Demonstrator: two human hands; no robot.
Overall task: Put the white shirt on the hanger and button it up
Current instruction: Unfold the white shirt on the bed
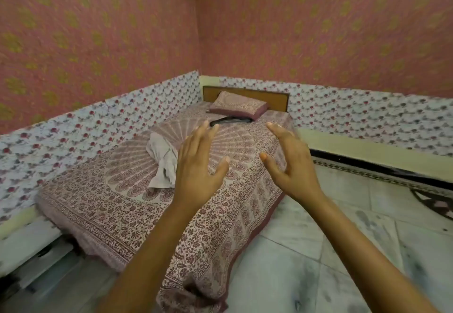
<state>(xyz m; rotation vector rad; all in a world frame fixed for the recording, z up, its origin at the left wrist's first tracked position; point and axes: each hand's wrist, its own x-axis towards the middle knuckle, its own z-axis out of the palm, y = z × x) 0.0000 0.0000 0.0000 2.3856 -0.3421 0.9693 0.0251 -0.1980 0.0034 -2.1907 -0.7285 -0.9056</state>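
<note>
A crumpled white shirt (163, 163) lies on the patterned bedspread, left of the bed's middle. A black hanger (229, 120) rests flat on the bed just in front of the pillow, partly hidden behind my left fingertips. My left hand (197, 168) is raised over the bed with its fingers spread and straight, holding nothing; it overlaps the shirt's right edge in the view. My right hand (290, 163) is raised beside it, palm facing left, fingers straight and apart, holding nothing.
The bed (117, 214) fills the room's corner, with walls along its left side and head. A pillow (239, 105) leans by the wooden headboard (277, 98). Tiled floor (318, 251) lies to the right of the bed.
</note>
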